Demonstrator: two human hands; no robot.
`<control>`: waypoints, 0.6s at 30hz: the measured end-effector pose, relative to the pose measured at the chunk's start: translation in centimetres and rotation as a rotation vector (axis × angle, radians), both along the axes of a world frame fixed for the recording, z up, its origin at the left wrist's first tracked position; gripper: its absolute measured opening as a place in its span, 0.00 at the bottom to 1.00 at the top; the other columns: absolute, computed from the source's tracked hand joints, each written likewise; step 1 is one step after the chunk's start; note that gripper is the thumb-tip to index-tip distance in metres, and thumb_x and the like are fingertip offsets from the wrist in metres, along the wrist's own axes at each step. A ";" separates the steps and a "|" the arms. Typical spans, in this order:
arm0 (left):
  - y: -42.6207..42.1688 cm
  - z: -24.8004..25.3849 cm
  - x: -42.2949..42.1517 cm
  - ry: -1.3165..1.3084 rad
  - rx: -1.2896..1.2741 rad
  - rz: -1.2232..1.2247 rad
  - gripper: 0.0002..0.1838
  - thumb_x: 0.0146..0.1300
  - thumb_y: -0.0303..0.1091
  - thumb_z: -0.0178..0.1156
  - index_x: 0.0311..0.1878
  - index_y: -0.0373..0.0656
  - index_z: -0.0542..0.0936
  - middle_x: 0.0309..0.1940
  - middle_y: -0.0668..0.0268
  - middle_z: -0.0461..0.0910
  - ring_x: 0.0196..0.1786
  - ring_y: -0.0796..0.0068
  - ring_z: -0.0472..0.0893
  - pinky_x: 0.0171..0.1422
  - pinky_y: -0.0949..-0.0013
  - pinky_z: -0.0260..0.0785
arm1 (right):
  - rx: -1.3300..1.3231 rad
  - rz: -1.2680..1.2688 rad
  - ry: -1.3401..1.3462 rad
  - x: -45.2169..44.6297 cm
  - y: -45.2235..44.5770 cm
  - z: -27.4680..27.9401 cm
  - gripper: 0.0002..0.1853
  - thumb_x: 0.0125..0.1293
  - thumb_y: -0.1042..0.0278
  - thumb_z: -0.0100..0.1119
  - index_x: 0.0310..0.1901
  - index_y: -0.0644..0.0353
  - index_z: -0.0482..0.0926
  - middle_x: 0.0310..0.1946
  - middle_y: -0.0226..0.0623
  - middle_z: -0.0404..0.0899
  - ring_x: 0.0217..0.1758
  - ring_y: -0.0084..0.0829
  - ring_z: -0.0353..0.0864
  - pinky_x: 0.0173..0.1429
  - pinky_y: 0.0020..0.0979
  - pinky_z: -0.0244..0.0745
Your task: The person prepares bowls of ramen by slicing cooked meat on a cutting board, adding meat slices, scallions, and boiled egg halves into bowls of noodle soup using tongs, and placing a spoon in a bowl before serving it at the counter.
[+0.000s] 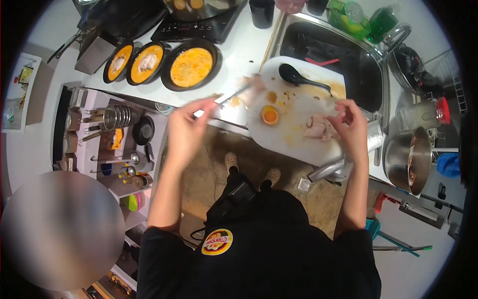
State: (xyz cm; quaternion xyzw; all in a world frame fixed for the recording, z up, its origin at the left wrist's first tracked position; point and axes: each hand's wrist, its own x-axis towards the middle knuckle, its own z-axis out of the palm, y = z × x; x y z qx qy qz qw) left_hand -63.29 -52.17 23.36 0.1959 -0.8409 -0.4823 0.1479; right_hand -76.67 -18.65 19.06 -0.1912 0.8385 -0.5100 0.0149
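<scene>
My left hand [186, 124] is closed around a slim metal utensil [225, 99], its type blurred. A smeared pale piece, perhaps meat, shows at its far end, between the bowls and the cutting board. My right hand [350, 123] is over the right part of the white cutting board [294, 142], fingertips together beside pale meat pieces [318, 128]; what they pinch, if anything, is too small to tell. On the board lie a black ladle [298, 77] and a small orange-filled cup [269, 115]. Three black bowls of orange soup stand at the left, two topped with meat [148, 62].
Behind the board is a sink [383, 89] holding a red utensil. An induction cooker [194, 31] with a pot stands at the back. A steel pot [409, 159] and a red-lidded jar [423, 112] are at the right. Shelves with ladles are at the lower left.
</scene>
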 end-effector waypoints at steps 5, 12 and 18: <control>-13.2 -1.0 -2.5 -0.059 -0.128 -0.028 0.12 0.65 0.34 0.64 0.43 0.34 0.85 0.23 0.70 0.80 0.28 0.85 0.73 0.35 0.78 0.66 | -0.020 -0.225 -0.074 1.8 0.3 -0.6 0.16 0.54 0.82 0.67 0.44 0.62 0.79 0.35 0.28 0.77 0.31 0.16 0.71 0.38 0.20 0.71; -21.0 -2.6 -6.3 -0.206 -0.177 -0.161 0.11 0.66 0.33 0.63 0.45 0.35 0.85 0.25 0.73 0.79 0.30 0.87 0.72 0.35 0.79 0.63 | 0.001 -0.377 -0.117 3.0 -2.1 -1.5 0.11 0.56 0.80 0.65 0.42 0.62 0.80 0.35 0.28 0.79 0.31 0.18 0.72 0.38 0.22 0.71; -21.2 -0.7 -7.5 -0.160 -0.656 -0.227 0.15 0.64 0.44 0.63 0.47 0.45 0.85 0.32 0.55 0.85 0.35 0.57 0.84 0.42 0.63 0.73 | 0.202 -0.453 -0.016 3.4 -2.5 -1.0 0.11 0.56 0.79 0.65 0.42 0.63 0.81 0.38 0.33 0.79 0.31 0.23 0.74 0.38 0.24 0.72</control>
